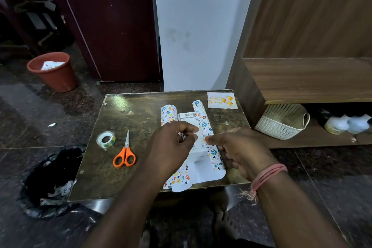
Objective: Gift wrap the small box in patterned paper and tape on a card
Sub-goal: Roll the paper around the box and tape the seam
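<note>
Counter (141, 127), dark and glossy, carries all the work items and stands on a dark stone floor beside a wooden shelf unit. Paper (201, 175), white with coloured eggs and leaves, lies printed side down along the counter's right half; its two long edges curl up on either side of the box (189, 119), which sits in the middle of the sheet, evidently so the flaps can be brought over it. Box is white; the lettering at its far end reads "PORTRO", the rest covered. Left hand (171, 147) has fingers curled, thumb and forefinger pinching something small above the box, judged to be a strip of tape, though too fine to confirm. Right hand (235, 147) grips the right flap of paper, thumb laid along the top, judged to hold the flap over the box for fixing. Card (222, 100) lies at the far right corner, well apart from the hands, kept aside for the last step; it shows balloons and gold script reading "Happy Birthday". Scissors (124, 157), orange-handled and closed, and the tape roll (105, 139) lie side by side left of the box, near the left hand, within reach.
</note>
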